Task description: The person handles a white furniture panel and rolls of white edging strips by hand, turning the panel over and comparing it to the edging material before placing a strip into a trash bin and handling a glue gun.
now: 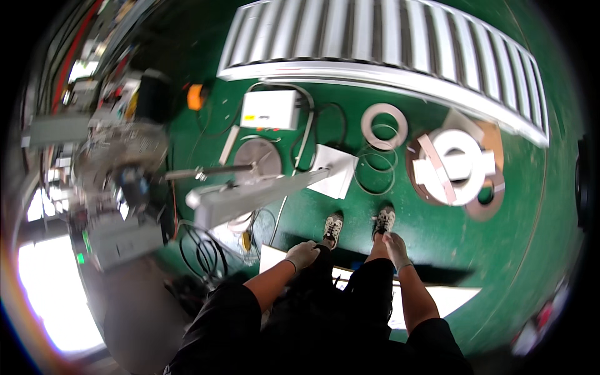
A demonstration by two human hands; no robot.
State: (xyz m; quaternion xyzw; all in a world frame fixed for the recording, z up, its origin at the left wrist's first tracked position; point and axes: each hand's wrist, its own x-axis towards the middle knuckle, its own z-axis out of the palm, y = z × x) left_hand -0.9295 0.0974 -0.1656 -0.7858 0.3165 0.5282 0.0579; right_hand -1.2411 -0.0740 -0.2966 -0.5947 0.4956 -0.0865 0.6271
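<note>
My left hand (303, 255), in a pale glove, hangs beside the left leg of my black shorts, its fingers curled in. Close to my right leg is my right hand (395, 249), gloved too, with its fingers drawn together. Nothing shows in either hand, though the undersides of the fingers are hidden. Between and beyond them stand my shoes (334, 230) on the green floor. Ahead of my left hand, a long grey metal arm (256, 199) reaches across above a round base plate (257, 157).
A roller conveyor (375, 70) spans the far side. Pale rings (384, 112), thin hoops (375, 192) and a stack with a white ring (447, 192) lie at right. A white box (270, 109), white sheets (336, 178) and coiled cables (206, 255) lie left; machinery (125, 240) stands beyond.
</note>
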